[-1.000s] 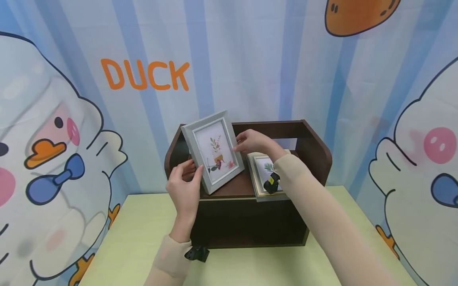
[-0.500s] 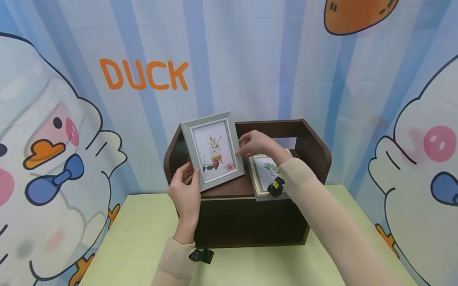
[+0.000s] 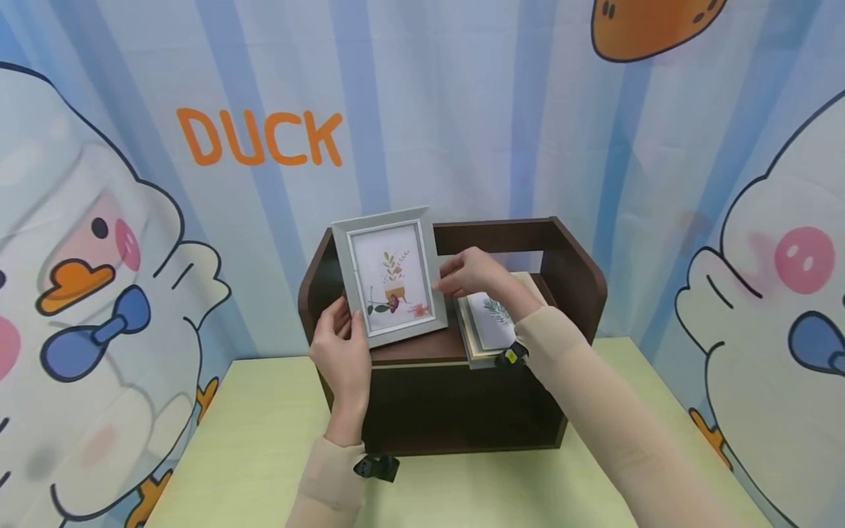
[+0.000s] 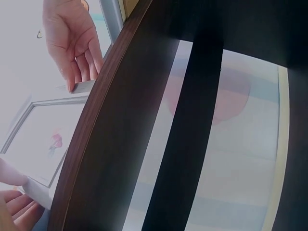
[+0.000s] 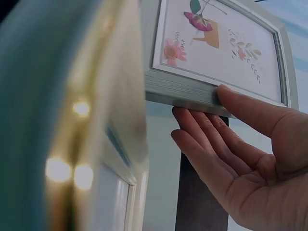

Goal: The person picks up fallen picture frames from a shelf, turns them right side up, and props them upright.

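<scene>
A grey picture frame with a plant print stands tilted slightly on the left part of the dark brown shelf. My left hand holds its left edge, thumb in front and fingers behind; in the left wrist view the left fingers show low at the frame's corner. On the opposite edge, my right hand pinches the frame. In the right wrist view the right thumb lies on the front border, with the other fingers underneath the side. The shelf's side panel hides part of the frame from the left wrist.
Stacked picture frames lie flat on the right of the shelf, partly under my right forearm; their edge fills the left of the right wrist view. The shelf unit stands on a pale green table before a duck-print curtain.
The grey picture frame has turned to face the head camera more squarely, its lower edge shifting back and left. Both hands have kept hold of it and moved only slightly.
</scene>
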{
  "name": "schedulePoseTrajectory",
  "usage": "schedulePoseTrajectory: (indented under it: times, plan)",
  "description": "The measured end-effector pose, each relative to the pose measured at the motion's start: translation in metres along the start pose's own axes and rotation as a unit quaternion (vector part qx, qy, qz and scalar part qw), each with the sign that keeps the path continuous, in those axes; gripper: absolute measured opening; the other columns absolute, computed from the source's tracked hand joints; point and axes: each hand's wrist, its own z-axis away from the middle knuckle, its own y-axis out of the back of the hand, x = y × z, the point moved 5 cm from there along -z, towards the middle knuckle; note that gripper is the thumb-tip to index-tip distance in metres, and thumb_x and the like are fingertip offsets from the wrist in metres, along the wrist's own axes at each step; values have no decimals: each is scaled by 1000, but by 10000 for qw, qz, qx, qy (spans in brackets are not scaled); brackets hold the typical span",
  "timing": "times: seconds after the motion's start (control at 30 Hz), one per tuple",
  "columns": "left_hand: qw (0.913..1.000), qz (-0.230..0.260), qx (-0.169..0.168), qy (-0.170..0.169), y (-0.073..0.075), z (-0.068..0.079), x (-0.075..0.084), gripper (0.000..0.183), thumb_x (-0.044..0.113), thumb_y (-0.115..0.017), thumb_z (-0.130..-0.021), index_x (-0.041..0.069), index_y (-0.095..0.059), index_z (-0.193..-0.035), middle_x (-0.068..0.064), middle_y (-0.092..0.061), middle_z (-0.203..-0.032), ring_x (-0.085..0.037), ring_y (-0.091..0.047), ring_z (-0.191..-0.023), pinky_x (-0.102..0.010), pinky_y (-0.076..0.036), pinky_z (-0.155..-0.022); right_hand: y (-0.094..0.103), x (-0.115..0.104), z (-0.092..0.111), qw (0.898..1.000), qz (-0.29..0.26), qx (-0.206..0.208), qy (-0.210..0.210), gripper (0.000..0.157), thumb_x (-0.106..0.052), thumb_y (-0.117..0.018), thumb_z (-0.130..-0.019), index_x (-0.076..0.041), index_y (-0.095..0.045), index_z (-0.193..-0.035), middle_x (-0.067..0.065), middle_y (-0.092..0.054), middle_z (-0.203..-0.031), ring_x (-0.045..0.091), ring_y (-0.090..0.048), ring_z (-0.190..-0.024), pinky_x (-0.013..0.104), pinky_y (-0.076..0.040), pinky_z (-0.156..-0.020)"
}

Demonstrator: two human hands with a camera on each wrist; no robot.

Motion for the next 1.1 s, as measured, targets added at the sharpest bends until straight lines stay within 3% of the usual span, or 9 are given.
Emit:
schedulePoseTrajectory:
  times: [0.27, 0.73, 1.1]
  plan:
    - [9998, -158, 140, -18, 0, -1, 0, 28, 10, -62, -81, 4, -61, -109, -11, -63, -102, -14, -62, -90, -23, -51, -75, -8, 9, 6, 9998, 68, 167, 36, 41, -19, -71, -74, 0, -59, -108, 14, -64, -100, 23, -64, -87, 33, -53, -75]
    - [9985, -505, 219, -35, 2, 3, 3, 33, 3, -58, -83, 3, -57, -116, -15, -60, -108, -20, -59, -99, -27, -50, -80, -20, 9, 17, 9942, 195, 1000, 351, 32, -23, -75, -69, -4, -66, -94, 8, -67, -85, 14, -65, -69, 30, -54, -64]
    - [9968, -792, -5, -41, 0, 2, 9, 43, 0, -57, -82, 0, -49, -124, -19, -54, -117, -31, -50, -110, -44, -44, -88, -28, 5, 20, 9898, 244, 1313, 488, 30, -24, -75, -69, -6, -67, -90, 6, -68, -79, 15, -65, -68, 25, -53, -58]
